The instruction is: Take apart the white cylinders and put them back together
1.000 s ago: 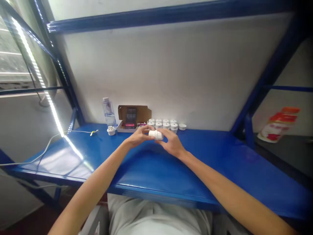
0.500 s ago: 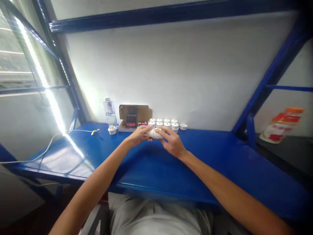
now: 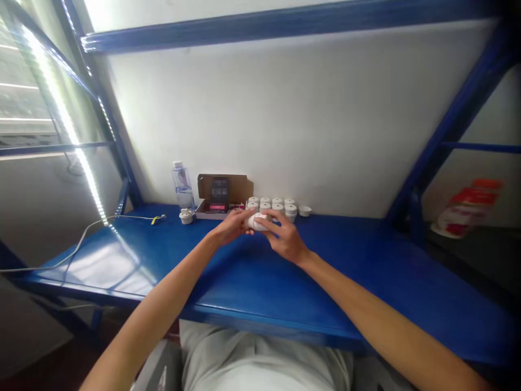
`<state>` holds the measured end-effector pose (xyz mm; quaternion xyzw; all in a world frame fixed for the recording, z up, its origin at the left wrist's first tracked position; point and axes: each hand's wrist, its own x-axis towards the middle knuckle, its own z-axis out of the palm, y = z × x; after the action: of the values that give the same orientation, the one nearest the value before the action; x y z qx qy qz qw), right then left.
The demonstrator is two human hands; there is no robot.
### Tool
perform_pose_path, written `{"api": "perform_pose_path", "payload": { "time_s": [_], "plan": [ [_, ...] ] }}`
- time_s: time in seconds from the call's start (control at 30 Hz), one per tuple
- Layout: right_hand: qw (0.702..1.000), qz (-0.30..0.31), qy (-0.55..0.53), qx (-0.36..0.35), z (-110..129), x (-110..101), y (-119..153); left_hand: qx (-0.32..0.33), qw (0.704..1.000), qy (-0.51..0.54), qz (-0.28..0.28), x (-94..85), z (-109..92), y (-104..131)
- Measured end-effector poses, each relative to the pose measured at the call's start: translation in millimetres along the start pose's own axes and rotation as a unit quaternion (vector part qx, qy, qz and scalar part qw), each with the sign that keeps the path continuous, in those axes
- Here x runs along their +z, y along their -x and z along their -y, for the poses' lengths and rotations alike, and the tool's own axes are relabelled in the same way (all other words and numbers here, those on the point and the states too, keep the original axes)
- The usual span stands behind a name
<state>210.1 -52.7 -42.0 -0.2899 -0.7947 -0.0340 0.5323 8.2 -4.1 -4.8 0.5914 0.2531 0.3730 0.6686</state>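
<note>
A small white rounded object (image 3: 257, 221) is held between both hands above the blue table, just in front of several white round containers (image 3: 278, 208). My left hand (image 3: 234, 226) grips its left side, with the fingers partly underneath. On its right side, my right hand (image 3: 287, 237) has its fingertips pressed to the top and edge. The fingers cover part of the object, so its details are hard to make out. A shallow white round piece (image 3: 304, 210) lies at the right end of the containers.
On the blue table (image 3: 252, 282), an open cardboard box (image 3: 240, 187) holds a dark item. Left of it are a clear bottle (image 3: 183, 187), a white socket-like piece (image 3: 186, 216) and a white cable (image 3: 83, 241). A red-and-white bottle (image 3: 466, 209) stands far right, beyond a blue post.
The fingers of my right hand have shifted slightly on the white object, which has turned a little. Both hands stay in nearly the same place.
</note>
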Motion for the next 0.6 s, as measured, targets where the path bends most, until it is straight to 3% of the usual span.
{"api": "perform_pose_path", "payload": {
  "time_s": [0.17, 0.47, 0.6],
  "plan": [
    [0.990, -0.017, -0.049, 0.128, -1, 4, 1, 0.040, 0.999, -0.013, 0.010, -2.0, 0, 3],
    [0.997, -0.067, 0.019, 0.023, 10, -2, -6, 0.044, 0.998, 0.019, -0.028, -7.4, -2, -1],
    [0.996, -0.074, 0.018, 0.042, 7, -3, -5, 0.051, 0.998, 0.009, -0.025, -10.3, -3, -1]
  ]
}}
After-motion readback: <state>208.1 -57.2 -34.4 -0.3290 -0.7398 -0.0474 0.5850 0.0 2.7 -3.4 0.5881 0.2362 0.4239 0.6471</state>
